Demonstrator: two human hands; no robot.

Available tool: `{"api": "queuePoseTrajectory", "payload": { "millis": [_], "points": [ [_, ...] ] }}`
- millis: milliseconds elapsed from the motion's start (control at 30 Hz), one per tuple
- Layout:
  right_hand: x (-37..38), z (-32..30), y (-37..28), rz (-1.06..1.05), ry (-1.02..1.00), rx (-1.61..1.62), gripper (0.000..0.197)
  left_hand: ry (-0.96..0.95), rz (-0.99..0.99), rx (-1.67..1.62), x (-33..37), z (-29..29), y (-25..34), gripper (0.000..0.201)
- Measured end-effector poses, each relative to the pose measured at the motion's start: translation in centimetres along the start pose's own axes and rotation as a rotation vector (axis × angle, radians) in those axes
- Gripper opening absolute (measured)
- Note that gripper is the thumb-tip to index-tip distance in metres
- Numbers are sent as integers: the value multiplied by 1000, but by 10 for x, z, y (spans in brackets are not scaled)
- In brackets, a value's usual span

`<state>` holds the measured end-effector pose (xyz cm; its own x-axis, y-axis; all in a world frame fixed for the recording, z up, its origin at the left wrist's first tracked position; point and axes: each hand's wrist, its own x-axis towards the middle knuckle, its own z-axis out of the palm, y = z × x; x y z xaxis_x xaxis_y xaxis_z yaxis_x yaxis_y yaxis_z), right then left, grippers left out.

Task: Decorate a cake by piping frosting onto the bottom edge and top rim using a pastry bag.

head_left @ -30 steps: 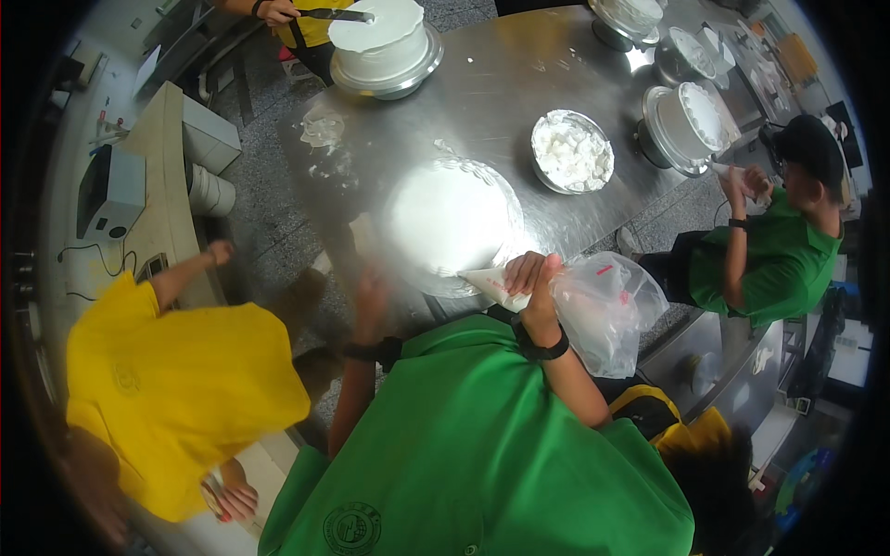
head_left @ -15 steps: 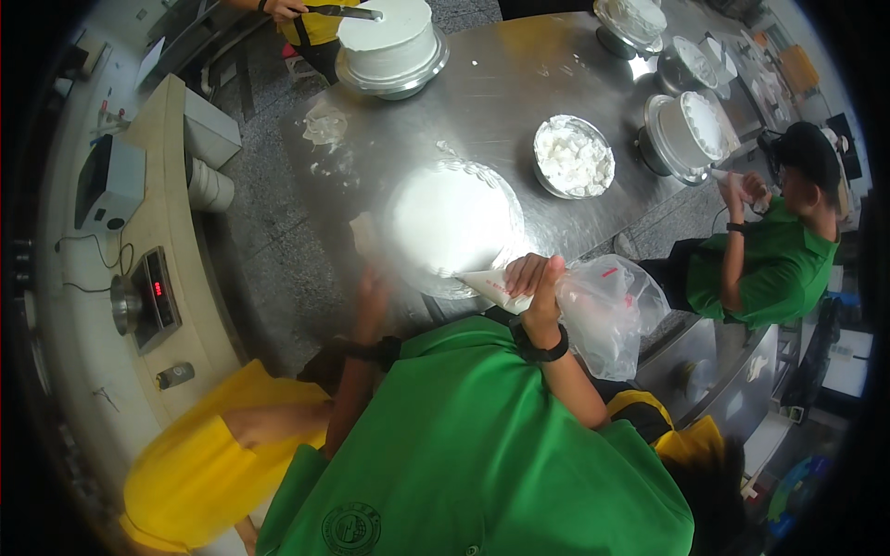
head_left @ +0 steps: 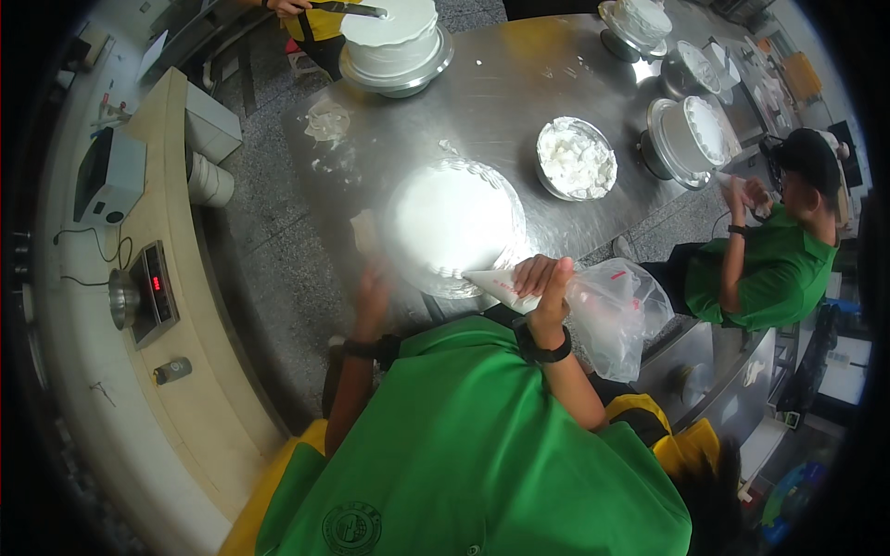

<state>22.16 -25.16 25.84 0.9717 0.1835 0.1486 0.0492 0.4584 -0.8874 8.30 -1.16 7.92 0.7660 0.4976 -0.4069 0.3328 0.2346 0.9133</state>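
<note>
A round cake (head_left: 454,218) covered in white cream stands on a turntable right in front of me, its top overbright in the glare. Wavy piped cream runs along its far and right edge. My right hand (head_left: 542,285) is closed round a white piping bag (head_left: 501,285), with the tip at the cake's near right edge. The bag's clear, loose end (head_left: 619,310) hangs out to the right behind my fist. Beside the cake's near left side is my left hand (head_left: 373,296), blurred, so its fingers cannot be made out.
On the steel table (head_left: 482,102) stand a metal bowl of white cream (head_left: 577,159), another bowl (head_left: 691,69) and more cream-covered cakes on turntables (head_left: 691,130). A person in green (head_left: 769,250) works at the right. Another person's hand with a spatula (head_left: 348,9) is at the far cake.
The person in yellow at lower left has mostly moved out of sight behind my body. My right hand and the bag show hardly any shift; the piping tip stays at the cake's edge.
</note>
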Motion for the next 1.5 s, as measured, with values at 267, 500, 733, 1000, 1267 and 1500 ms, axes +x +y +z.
{"api": "queuePoseTrajectory", "payload": {
  "millis": [267,500,733,1000,1267,1500],
  "points": [
    [0,-10,6,19,-2,5,55,6,-1,9,-1,1,3,52],
    [-2,-21,16,-3,-90,40,54,7,-32,41,-2,8,15,51],
    [-1,-12,-4,-60,-6,-10,55,14,-20,26,2,2,6,52],
    [5,-14,-10,-68,8,-36,55,50,96,96,20,-2,-5,52],
    [-1,-10,-3,3,-27,-23,55,58,185,53,21,-17,-26,53],
    [1,-11,5,26,-81,24,54,15,98,5,6,-9,-9,52]
  ]
}}
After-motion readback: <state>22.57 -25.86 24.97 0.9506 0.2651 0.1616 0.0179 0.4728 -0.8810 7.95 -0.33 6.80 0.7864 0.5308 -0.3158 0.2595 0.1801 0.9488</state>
